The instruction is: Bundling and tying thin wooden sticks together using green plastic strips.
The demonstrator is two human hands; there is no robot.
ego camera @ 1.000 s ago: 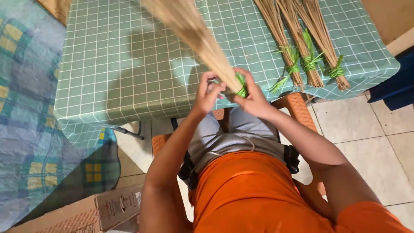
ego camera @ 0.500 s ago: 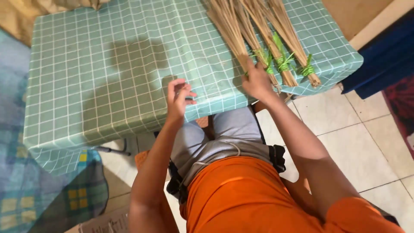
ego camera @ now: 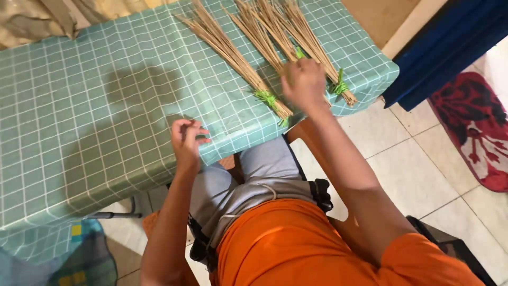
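- Right hand (ego camera: 302, 82): stretched forward over the far right part of the surface, resting on a row of tan stick bundles bound with green ties (ego camera: 288, 39). The back of the hand faces the camera and is blurred; the fingers curl downward out of sight, so whether the grip is closed on a bundle or merely laid on top cannot be told.
- The bundles under that hand overlap one another; their count cannot be fixed. Their upper ends run out of the top edge of the frame. One green binding (ego camera: 339, 86) shows just right of the hand, with the stub ends reaching the surface edge.
- A separate tan stick bundle with a green tie near its cut end (ego camera: 233, 58) lies diagonally just left of the right hand, apart from it; its tied end sits close to the near edge.
- Left hand (ego camera: 186, 139): held at the near edge of the surface, fingers loosely curled, grip empty, touching no bundle.
- Surface: a table under a green cloth with a white grid (ego camera: 95, 106); its left part is cut off by the frame.
- Red patterned mat (ego camera: 473, 127) on the tiled floor at right, partly cut off.
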